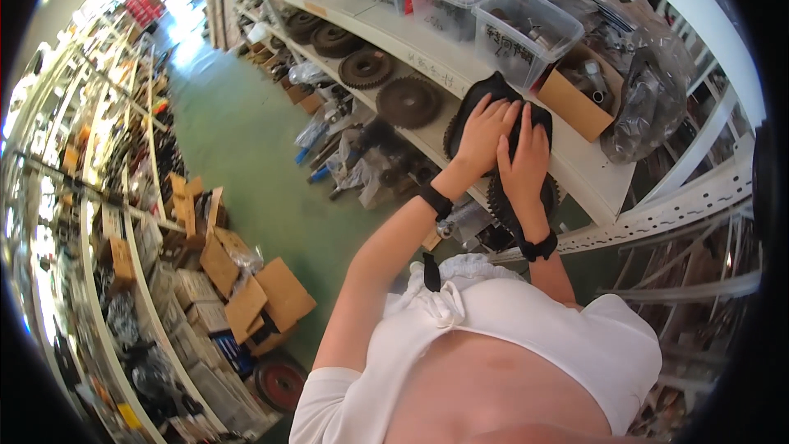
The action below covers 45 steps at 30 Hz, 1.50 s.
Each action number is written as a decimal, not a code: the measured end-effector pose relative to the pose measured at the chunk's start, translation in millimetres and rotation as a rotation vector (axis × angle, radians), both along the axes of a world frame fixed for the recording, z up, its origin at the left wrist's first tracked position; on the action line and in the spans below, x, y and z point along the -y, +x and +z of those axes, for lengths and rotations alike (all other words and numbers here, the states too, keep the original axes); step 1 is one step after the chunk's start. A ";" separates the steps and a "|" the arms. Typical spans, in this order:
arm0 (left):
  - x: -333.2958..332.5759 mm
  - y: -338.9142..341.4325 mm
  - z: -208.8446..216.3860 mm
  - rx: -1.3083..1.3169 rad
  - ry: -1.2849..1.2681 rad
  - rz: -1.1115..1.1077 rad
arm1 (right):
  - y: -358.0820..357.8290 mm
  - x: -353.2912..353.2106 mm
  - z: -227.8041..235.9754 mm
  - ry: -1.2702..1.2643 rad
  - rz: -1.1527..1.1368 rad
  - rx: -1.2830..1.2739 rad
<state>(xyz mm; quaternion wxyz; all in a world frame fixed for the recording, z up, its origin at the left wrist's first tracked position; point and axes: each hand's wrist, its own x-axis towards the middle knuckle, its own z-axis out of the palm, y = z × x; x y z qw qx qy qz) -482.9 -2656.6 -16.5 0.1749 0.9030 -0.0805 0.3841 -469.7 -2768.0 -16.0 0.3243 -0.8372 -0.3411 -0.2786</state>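
Both my hands rest on a black, soft-looking thing (pixel 493 85) with a pointed top, at the front edge of the shelf; I cannot tell its kind. My left hand (pixel 485 133) lies over its left part, fingers stretched out. Beside it, my right hand (pixel 524 160) lies flat along the right part, fingers pointing away from me. Below my right hand, a dark toothed gear (pixel 499 197) shows partly. Left of the black thing, a large brown gear (pixel 408 102) lies flat on the lower shelf. Each wrist wears a black band.
Clear plastic bins (pixel 514 45) of metal parts stand on the upper shelf (pixel 588 166), with an open cardboard box (pixel 575 94) and a grey plastic bag (pixel 649 103) to their right. More gears (pixel 366 68) line the lower shelf. Cartons (pixel 279 296) stand across the green aisle (pixel 238 115).
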 end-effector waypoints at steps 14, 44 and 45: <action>-98.7 43.0 -15.2 0.069 0.107 -0.082 | 15.2 -83.0 18.1 -0.110 -0.209 -0.031; -11.3 7.5 8.1 -0.014 0.026 -0.219 | 5.4 14.5 31.8 -0.021 -0.092 -0.210; -3.2 3.9 9.8 -0.005 0.054 -0.253 | -0.4 26.7 31.5 -0.012 -0.105 -0.191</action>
